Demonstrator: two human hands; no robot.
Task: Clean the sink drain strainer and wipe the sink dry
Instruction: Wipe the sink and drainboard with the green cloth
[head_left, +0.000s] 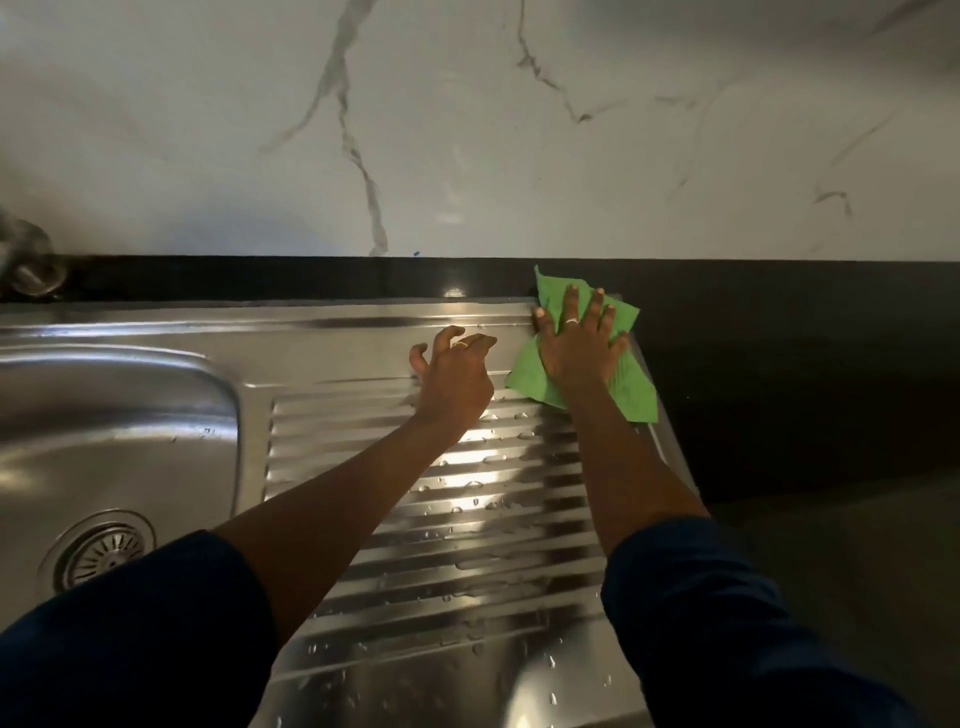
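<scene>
A steel sink unit fills the lower view, with the bowl (119, 415) at left and a ribbed drainboard (447, 519) at right, dotted with water drops. The round drain strainer (101, 551) sits in the bowl's floor, partly hidden by my left sleeve. My right hand (576, 343) lies flat with fingers spread on a green cloth (631, 384), pressing it on the drainboard's far right corner. My left hand (452, 374) rests beside it on the drainboard, fingers curled and apart, holding nothing.
A black countertop (805, 389) runs along the back and right of the sink. Behind it rises a white marble wall (467, 130). A metal tap base (31, 270) shows at the far left edge.
</scene>
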